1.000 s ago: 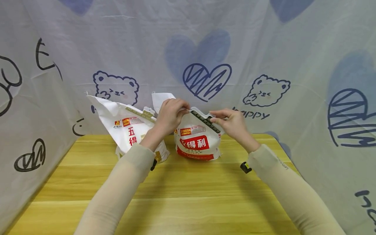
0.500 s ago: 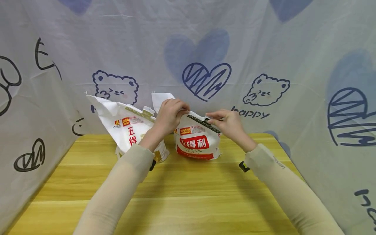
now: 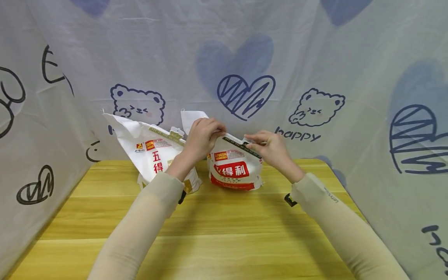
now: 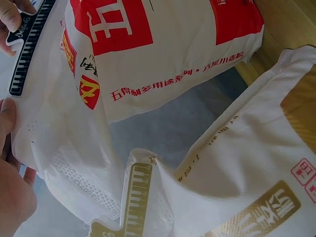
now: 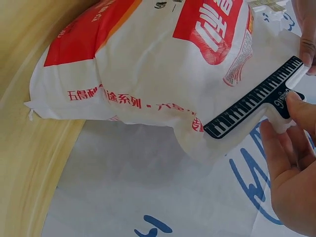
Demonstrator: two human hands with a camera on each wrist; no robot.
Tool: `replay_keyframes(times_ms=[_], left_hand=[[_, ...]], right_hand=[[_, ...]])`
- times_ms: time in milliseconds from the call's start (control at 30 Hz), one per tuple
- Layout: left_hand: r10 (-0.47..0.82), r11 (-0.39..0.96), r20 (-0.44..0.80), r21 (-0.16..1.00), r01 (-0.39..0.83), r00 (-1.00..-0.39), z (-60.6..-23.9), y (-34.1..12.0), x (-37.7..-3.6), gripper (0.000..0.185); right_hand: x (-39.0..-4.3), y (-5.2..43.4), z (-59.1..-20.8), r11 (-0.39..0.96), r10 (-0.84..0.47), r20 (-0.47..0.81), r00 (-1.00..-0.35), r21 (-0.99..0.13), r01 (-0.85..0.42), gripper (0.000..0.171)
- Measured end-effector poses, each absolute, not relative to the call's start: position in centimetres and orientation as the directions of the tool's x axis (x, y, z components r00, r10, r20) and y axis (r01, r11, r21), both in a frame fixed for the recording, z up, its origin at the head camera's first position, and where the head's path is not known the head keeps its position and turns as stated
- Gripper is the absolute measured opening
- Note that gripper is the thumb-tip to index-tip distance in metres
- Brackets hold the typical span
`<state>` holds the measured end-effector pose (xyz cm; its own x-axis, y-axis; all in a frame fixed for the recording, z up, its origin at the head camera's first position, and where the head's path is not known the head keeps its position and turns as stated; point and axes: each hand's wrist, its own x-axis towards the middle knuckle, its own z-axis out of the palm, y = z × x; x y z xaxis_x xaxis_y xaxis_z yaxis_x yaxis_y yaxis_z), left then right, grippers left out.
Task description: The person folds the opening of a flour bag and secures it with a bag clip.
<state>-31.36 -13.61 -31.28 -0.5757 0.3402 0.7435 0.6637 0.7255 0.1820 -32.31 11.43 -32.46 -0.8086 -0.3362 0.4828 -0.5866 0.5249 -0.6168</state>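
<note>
1. Your left hand (image 3: 203, 137) curls its fingers round the top left end of the red-banded flour bag (image 3: 233, 168), pinching the folded top where the black sealing clip (image 3: 242, 147) begins.
2. Your right hand (image 3: 271, 147) grips the other end of that clip; in the right wrist view the thumb and fingers (image 5: 291, 148) pinch the clip's handle tab, and the toothed black bar (image 5: 252, 98) runs across the bag's gathered neck.
3. The red-banded flour bag stands on the wooden table (image 3: 210, 233) near the middle of its far edge, its base on the wood and its top leaning toward the curtain behind it.
4. In the left wrist view the black clip (image 4: 27, 47) lies along the bag's upper edge, with a fingertip of your left hand (image 4: 7, 121) touching the white film just below it.
5. A second flour bag (image 3: 154, 153) stands just to the left, nearer the far left corner of the table, tilted, and closed by a gold clip (image 3: 167, 135); your left forearm crosses in front of its lower right part.
6. The two bags stand close together; from the head view you cannot tell whether they touch.
7. A printed curtain (image 3: 315, 77) with bears and hearts hangs behind the far edge and along both sides.
</note>
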Motion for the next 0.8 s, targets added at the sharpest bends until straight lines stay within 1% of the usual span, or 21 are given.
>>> replay_keyframes(times_ms=[167, 367, 467, 600, 700, 800], left_hand=[[0.341, 0.735, 0.737, 0.178, 0.655, -0.584, -31.19, -13.67, -31.42, 0.007], [0.349, 0.740, 0.728, 0.172, 0.651, -0.590, -31.06, -13.76, -31.61, 0.009], [0.358, 0.736, 0.737, 0.155, 0.659, -0.573, -31.00, -13.78, -31.62, 0.009], [0.379, 0.725, 0.756, 0.116, 0.679, -0.534, -31.03, -13.85, -31.71, 0.011], [0.395, 0.721, 0.763, 0.088, 0.687, -0.512, -31.09, -13.98, -31.76, 0.014], [0.411, 0.725, 0.759, 0.063, 0.685, -0.505, -31.08, -14.12, -31.68, 0.021]], right_hand=[[-32.35, 11.32, -32.78, 0.507, -0.314, 0.486, -0.816, -0.640, -0.577, 0.031], [-32.61, 11.26, -33.14, 0.469, -0.276, 0.469, -0.839, -0.696, -0.544, 0.032], [-32.68, 11.35, -33.20, 0.453, -0.265, 0.463, -0.846, -0.715, -0.534, 0.032], [-32.70, 11.48, -33.23, 0.408, -0.259, 0.466, -0.846, -0.741, -0.533, 0.032], [-32.67, 11.62, -33.26, 0.380, -0.252, 0.463, -0.850, -0.760, -0.527, 0.034], [-32.64, 11.86, -33.40, 0.378, -0.246, 0.467, -0.850, -0.761, -0.527, 0.035]])
